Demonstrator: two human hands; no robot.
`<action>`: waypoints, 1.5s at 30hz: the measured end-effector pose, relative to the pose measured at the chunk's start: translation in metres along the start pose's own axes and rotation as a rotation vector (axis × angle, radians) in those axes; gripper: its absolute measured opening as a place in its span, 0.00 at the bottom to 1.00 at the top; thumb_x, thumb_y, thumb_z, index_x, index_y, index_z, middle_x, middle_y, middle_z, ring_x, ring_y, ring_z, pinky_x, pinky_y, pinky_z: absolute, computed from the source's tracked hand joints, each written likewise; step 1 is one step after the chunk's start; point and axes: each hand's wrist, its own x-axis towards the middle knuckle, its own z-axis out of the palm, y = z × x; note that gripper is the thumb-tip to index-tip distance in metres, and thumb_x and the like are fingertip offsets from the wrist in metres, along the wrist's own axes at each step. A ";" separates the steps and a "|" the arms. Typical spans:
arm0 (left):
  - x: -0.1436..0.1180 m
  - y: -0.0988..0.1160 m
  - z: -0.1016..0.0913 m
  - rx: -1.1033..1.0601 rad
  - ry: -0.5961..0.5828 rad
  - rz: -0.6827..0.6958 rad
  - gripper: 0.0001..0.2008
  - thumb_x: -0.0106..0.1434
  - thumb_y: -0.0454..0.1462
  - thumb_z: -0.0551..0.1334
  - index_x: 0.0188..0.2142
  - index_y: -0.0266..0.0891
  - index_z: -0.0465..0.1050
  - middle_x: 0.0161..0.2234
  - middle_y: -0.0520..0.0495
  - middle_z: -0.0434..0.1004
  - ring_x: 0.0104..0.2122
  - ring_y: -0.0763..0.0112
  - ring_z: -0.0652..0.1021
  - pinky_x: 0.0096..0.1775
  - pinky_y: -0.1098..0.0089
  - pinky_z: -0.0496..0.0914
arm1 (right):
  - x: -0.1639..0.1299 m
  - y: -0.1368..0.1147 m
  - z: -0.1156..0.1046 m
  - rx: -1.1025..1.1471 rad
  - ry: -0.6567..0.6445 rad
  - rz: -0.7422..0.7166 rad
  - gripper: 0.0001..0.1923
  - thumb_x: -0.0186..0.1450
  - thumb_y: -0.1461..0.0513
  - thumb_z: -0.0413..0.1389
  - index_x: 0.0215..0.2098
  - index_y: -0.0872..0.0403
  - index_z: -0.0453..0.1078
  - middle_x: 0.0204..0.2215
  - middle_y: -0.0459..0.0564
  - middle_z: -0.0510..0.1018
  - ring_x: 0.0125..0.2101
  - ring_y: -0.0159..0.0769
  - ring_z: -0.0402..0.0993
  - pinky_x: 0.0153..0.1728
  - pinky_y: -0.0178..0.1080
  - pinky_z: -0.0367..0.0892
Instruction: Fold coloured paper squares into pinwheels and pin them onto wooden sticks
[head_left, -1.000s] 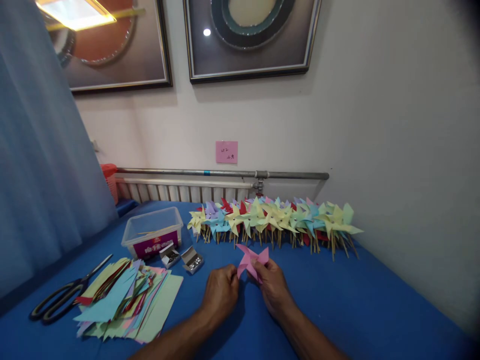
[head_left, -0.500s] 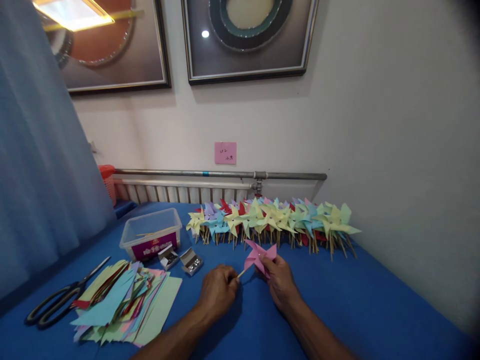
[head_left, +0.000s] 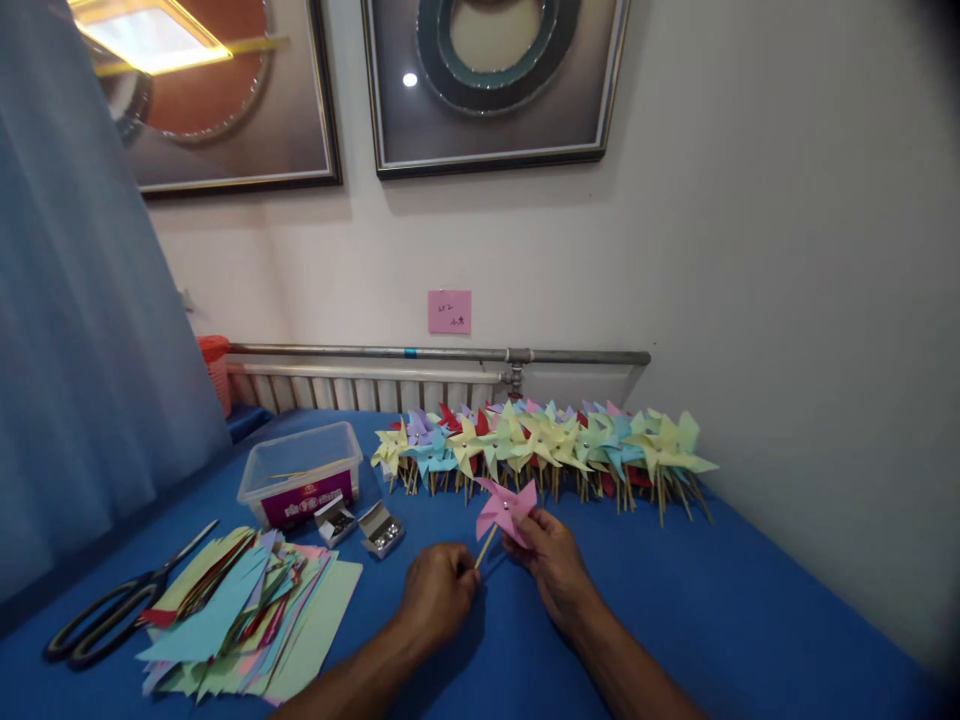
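Note:
A pink paper pinwheel (head_left: 504,507) with a silvery pin at its centre is held between my hands above the blue table cover. My left hand (head_left: 440,590) is closed, pinching the lower end of its thin wooden stick (head_left: 486,547). On the right side, my right hand (head_left: 551,560) grips a paper blade of the pinwheel between thumb and fingers. Behind it stand rows of finished pinwheels (head_left: 540,440) in yellow, green, blue, purple and red. Two small open boxes of pins, one box (head_left: 382,530) and another box (head_left: 334,522), lie left of my hands.
A stack of coloured paper (head_left: 247,620) lies at the left beside black-handled scissors (head_left: 124,605). Behind them is a clear plastic tub (head_left: 300,470) holding sticks. A blue curtain (head_left: 82,300) hangs at the left; a radiator and pipe (head_left: 442,354) run along the wall.
The pinwheel has shifted slightly left and turned more toward me, so its centre pin and more of its stick now show. My right hand still grips the blade.

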 end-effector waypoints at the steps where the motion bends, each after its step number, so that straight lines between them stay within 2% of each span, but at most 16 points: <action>1: 0.002 -0.002 -0.001 -0.031 0.012 -0.006 0.06 0.60 0.34 0.62 0.30 0.37 0.79 0.26 0.51 0.77 0.29 0.70 0.74 0.31 0.71 0.58 | -0.001 -0.001 0.001 0.002 -0.005 0.010 0.19 0.49 0.52 0.74 0.31 0.54 0.76 0.26 0.46 0.80 0.27 0.36 0.77 0.31 0.38 0.71; 4: 0.009 -0.008 -0.001 -0.136 0.061 -0.014 0.06 0.60 0.34 0.62 0.28 0.36 0.77 0.23 0.52 0.74 0.25 0.72 0.71 0.29 0.72 0.58 | -0.006 0.001 0.003 -0.008 0.004 0.027 0.21 0.50 0.49 0.72 0.31 0.53 0.75 0.28 0.47 0.81 0.28 0.36 0.79 0.33 0.38 0.72; 6: 0.013 -0.012 0.001 -0.210 0.090 -0.024 0.06 0.59 0.34 0.62 0.27 0.36 0.75 0.21 0.53 0.72 0.24 0.73 0.69 0.29 0.72 0.58 | -0.008 0.007 0.006 -0.061 -0.007 0.020 0.21 0.51 0.47 0.71 0.29 0.54 0.74 0.27 0.47 0.80 0.25 0.34 0.77 0.29 0.37 0.71; 9: 0.015 -0.013 0.006 -0.304 0.108 -0.043 0.06 0.58 0.34 0.62 0.25 0.36 0.72 0.20 0.54 0.69 0.22 0.75 0.67 0.28 0.73 0.59 | -0.012 0.019 0.011 -0.234 -0.081 -0.037 0.18 0.53 0.48 0.69 0.27 0.53 0.74 0.19 0.42 0.75 0.17 0.29 0.67 0.20 0.33 0.61; 11: 0.015 -0.012 0.011 -0.353 0.088 -0.046 0.05 0.58 0.34 0.63 0.25 0.36 0.71 0.20 0.55 0.67 0.22 0.76 0.66 0.27 0.73 0.59 | -0.014 0.026 0.015 -0.341 -0.123 -0.057 0.16 0.55 0.49 0.66 0.26 0.53 0.73 0.14 0.39 0.70 0.14 0.28 0.61 0.17 0.32 0.56; 13: 0.014 -0.011 0.015 -0.387 0.065 -0.043 0.06 0.57 0.34 0.63 0.24 0.36 0.70 0.19 0.55 0.66 0.21 0.76 0.64 0.27 0.73 0.59 | -0.016 0.030 0.018 -0.402 -0.119 -0.074 0.14 0.56 0.51 0.64 0.25 0.52 0.72 0.13 0.38 0.68 0.13 0.28 0.60 0.16 0.32 0.55; 17: 0.011 -0.011 0.019 -0.425 0.060 -0.018 0.09 0.57 0.38 0.62 0.23 0.37 0.69 0.18 0.55 0.66 0.20 0.76 0.64 0.25 0.73 0.57 | -0.020 0.031 0.021 -0.478 -0.106 -0.116 0.12 0.57 0.54 0.61 0.22 0.51 0.68 0.14 0.39 0.68 0.14 0.28 0.61 0.18 0.33 0.56; 22: 0.008 -0.007 0.014 -0.400 0.043 -0.003 0.12 0.56 0.42 0.62 0.21 0.38 0.68 0.18 0.54 0.66 0.21 0.74 0.64 0.26 0.72 0.57 | -0.021 0.032 0.020 -0.517 -0.084 -0.115 0.07 0.58 0.58 0.58 0.24 0.51 0.66 0.15 0.38 0.66 0.16 0.28 0.60 0.20 0.32 0.58; 29: 0.008 -0.007 0.016 -0.375 0.003 0.034 0.11 0.56 0.43 0.63 0.24 0.38 0.70 0.20 0.54 0.67 0.22 0.73 0.66 0.27 0.72 0.57 | -0.014 0.032 0.014 -0.614 -0.065 -0.123 0.08 0.60 0.57 0.54 0.25 0.50 0.65 0.16 0.40 0.69 0.17 0.30 0.63 0.20 0.33 0.60; 33: 0.009 -0.011 0.015 -0.302 0.000 0.079 0.09 0.58 0.40 0.61 0.27 0.37 0.72 0.21 0.53 0.69 0.24 0.72 0.67 0.29 0.71 0.58 | -0.005 0.016 0.004 -0.818 -0.019 -0.213 0.11 0.63 0.56 0.51 0.26 0.51 0.67 0.16 0.41 0.71 0.17 0.32 0.66 0.21 0.34 0.61; 36: 0.009 -0.013 0.013 -0.262 -0.025 0.090 0.09 0.59 0.40 0.60 0.27 0.37 0.72 0.22 0.53 0.68 0.25 0.72 0.67 0.30 0.71 0.58 | 0.009 -0.009 -0.008 -0.972 0.067 -0.306 0.11 0.64 0.57 0.51 0.26 0.51 0.69 0.20 0.45 0.75 0.22 0.35 0.71 0.25 0.35 0.62; 39: 0.008 -0.013 0.012 -0.215 -0.046 0.099 0.08 0.59 0.39 0.60 0.28 0.37 0.73 0.22 0.53 0.69 0.25 0.71 0.68 0.30 0.71 0.58 | 0.027 -0.039 -0.028 -1.058 0.142 -0.367 0.10 0.63 0.57 0.53 0.28 0.52 0.71 0.23 0.47 0.78 0.27 0.37 0.74 0.30 0.36 0.61; 41: 0.008 -0.013 0.011 -0.194 -0.053 0.102 0.08 0.59 0.38 0.60 0.28 0.37 0.73 0.23 0.53 0.69 0.26 0.71 0.68 0.30 0.71 0.58 | 0.038 -0.056 -0.044 -1.119 0.202 -0.393 0.09 0.63 0.58 0.53 0.27 0.51 0.71 0.22 0.47 0.77 0.27 0.38 0.74 0.30 0.36 0.60; 45: 0.008 -0.013 0.011 -0.172 -0.071 0.121 0.08 0.59 0.38 0.59 0.28 0.37 0.73 0.23 0.53 0.69 0.26 0.71 0.69 0.31 0.70 0.58 | 0.054 -0.072 -0.075 -1.208 0.327 -0.407 0.09 0.63 0.60 0.53 0.26 0.51 0.70 0.21 0.48 0.76 0.25 0.38 0.72 0.29 0.36 0.56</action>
